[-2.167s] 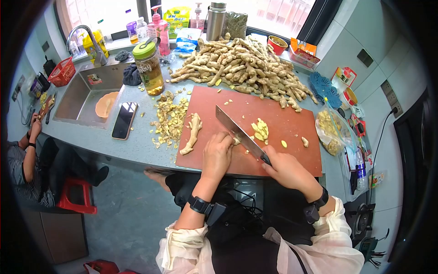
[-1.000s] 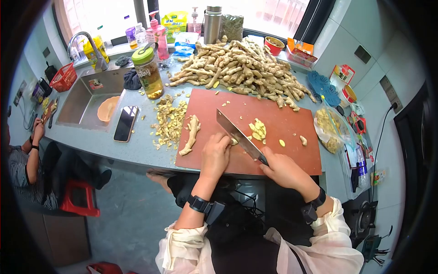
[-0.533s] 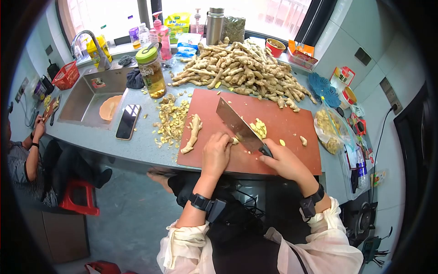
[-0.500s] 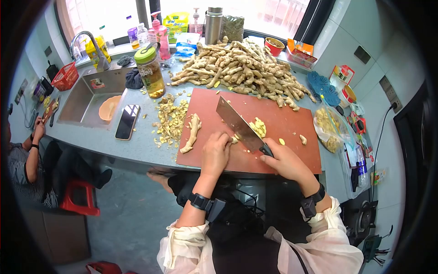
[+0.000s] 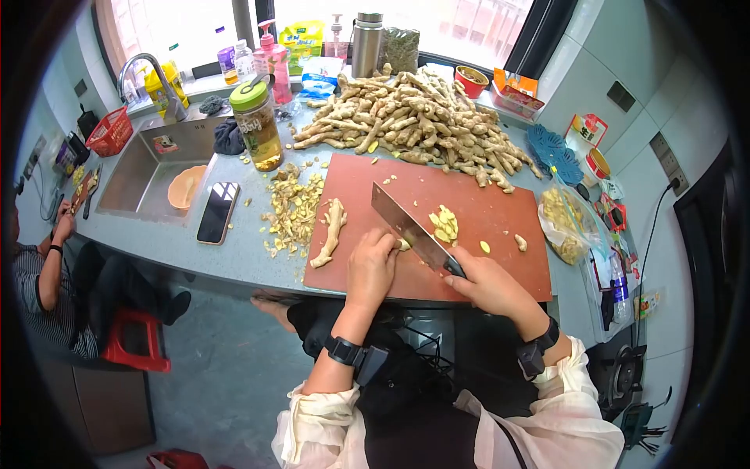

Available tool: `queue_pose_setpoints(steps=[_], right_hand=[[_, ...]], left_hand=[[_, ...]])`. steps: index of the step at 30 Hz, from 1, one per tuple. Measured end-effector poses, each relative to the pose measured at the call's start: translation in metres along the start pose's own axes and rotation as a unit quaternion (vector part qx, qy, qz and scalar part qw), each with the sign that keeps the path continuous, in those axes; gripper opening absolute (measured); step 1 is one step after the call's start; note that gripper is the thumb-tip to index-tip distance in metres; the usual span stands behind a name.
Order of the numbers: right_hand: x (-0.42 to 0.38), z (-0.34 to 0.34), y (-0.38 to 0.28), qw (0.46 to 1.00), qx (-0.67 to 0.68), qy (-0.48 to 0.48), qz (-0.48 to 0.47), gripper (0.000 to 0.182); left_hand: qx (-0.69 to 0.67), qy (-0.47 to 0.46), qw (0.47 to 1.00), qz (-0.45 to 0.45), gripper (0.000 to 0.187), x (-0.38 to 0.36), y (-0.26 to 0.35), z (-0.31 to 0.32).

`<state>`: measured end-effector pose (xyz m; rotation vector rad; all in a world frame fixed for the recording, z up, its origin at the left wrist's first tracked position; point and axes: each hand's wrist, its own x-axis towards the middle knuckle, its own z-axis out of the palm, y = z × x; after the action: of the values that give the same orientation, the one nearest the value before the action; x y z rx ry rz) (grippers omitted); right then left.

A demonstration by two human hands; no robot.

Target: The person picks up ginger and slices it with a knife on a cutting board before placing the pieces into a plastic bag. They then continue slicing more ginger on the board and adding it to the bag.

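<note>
My right hand (image 5: 486,280) is wrapped round the black handle of a cleaver (image 5: 411,227), its broad blade slanting up and left over a reddish-brown cutting board (image 5: 500,223). Pressed beside the blade, my left hand (image 5: 372,264) has its fingers closed on a small piece of ginger (image 5: 403,245), mostly hidden by the fingertips. Yellow ginger slices (image 5: 444,224) lie in a small heap right of the blade. A whole ginger root (image 5: 331,233) rests at the board's left edge, and a small ginger piece (image 5: 521,243) sits near the right edge.
Behind the board rises a large pile of ginger (image 5: 422,117). Peelings (image 5: 293,207), a phone (image 5: 218,213) and a green-lidded jar (image 5: 259,133) lie leftward, before the sink (image 5: 125,184). A bag of slices (image 5: 561,215) is at right. Another person (image 5: 51,285) sits far left.
The cleaver blade has dropped slightly and sits closer to the board beside my left fingers. My right hand has moved a little down with it; my left hand keeps its hold.
</note>
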<state>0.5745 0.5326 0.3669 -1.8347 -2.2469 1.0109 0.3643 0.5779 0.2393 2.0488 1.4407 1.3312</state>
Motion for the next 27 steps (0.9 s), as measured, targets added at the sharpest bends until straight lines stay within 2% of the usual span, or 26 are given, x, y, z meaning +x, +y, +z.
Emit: queue_pose_setpoints(steps=[6, 19, 22, 24, 27], right_hand=[[-0.009, -0.007, -0.004, 0.999, 0.031, 0.03, -0.026, 0.038], [-0.01, -0.007, -0.01, 1.0, 0.022, 0.012, -0.011, 0.034], [-0.008, -0.004, -0.007, 1.0, 0.003, 0.014, -0.017, 0.033], [-0.005, 0.002, -0.001, 0.996, -0.07, 0.032, -0.043, 0.035], [-0.002, 0.004, -0.005, 0.996, -0.084, 0.016, -0.03, 0.034]], left_hand=[[-0.011, 0.002, 1.0, 0.003, 0.008, 0.0, -0.002, 0.002], [-0.01, 0.004, 1.0, 0.002, 0.007, 0.0, -0.002, 0.003], [-0.009, 0.007, 1.0, 0.003, 0.007, 0.0, -0.003, 0.003], [-0.003, 0.008, 1.0, 0.006, 0.006, 0.0, -0.003, 0.004], [-0.014, 0.01, 1.0, -0.002, 0.007, 0.001, -0.001, 0.003]])
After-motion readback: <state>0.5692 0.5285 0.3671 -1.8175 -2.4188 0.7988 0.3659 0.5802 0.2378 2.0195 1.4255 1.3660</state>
